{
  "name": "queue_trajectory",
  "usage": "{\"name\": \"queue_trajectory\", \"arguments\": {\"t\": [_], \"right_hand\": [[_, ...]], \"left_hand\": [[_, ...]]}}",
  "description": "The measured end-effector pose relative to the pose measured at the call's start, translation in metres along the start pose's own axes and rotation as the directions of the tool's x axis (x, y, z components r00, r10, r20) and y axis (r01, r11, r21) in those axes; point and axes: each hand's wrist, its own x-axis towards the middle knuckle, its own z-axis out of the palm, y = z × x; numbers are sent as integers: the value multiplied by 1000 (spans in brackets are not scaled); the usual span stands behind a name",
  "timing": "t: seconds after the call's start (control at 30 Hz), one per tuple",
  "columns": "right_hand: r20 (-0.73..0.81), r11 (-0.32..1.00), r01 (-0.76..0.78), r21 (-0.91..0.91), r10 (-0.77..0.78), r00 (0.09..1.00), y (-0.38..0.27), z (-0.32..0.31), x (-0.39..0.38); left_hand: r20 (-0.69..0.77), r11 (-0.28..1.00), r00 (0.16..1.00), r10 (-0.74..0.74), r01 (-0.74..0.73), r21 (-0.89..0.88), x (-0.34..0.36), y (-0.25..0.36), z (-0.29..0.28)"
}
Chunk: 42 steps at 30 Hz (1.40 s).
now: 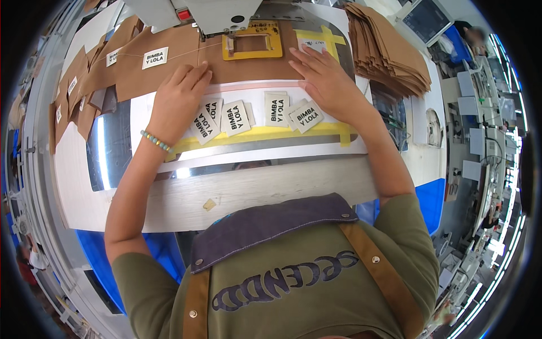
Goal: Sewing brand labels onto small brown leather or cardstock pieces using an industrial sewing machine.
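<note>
Two hands lie flat on a brown fabric piece [248,70] that is spread across the far part of the worktop [271,189], under the head of a sewing machine [220,14]. The left hand [178,101] rests palm down with its fingers together and stretched forward, its fingertips on the near edge of the fabric, left of the needle; it grips nothing. A beaded bracelet [156,141] circles that wrist. The right hand [324,79] is also open and pressed flat, fingers slightly spread, on the fabric's right end, just beside a yellow rectangular frame [253,42] that sits on the fabric directly under the machine head. Neither hand is closed on anything.

Between the hands, nearer the person, a row of small white cloth labels [234,117] with dark print lies loosely on a white strip bordered by yellow tape [265,134] (some labels overlap, some are tilted). One more white label [154,57] is already on the brown fabric toward the worktop's left edge, where further brown pieces [73,96] trail off. A thick stack of brown cut pieces [387,51] stands at the far right corner. The person wears an olive shirt and a dark apron [265,223] with tan straps.
</note>
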Motion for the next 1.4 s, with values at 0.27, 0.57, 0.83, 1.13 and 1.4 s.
{"name": "queue_trajectory", "arguments": {"t": [0.27,0.57,0.83,1.13,1.4], "right_hand": [[95,992,-49,117,38,995,1,0,-23],[-20,979,-2,204,7,1000,2,3,-23],[-35,973,-18,232,27,999,-1,1,-22],[69,990,-16,142,6,998,-1,1,-22],[84,988,-13,155,0,996,-1,0,-25]], "left_hand": [[123,926,977,-173,204,-319,-19,14,-11],[129,896,970,-207,241,-374,-20,16,-10],[89,878,967,-240,255,-405,-22,14,-7],[163,931,961,-222,258,-259,-28,10,-9],[145,935,968,-205,238,-262,-28,11,-13]]}}
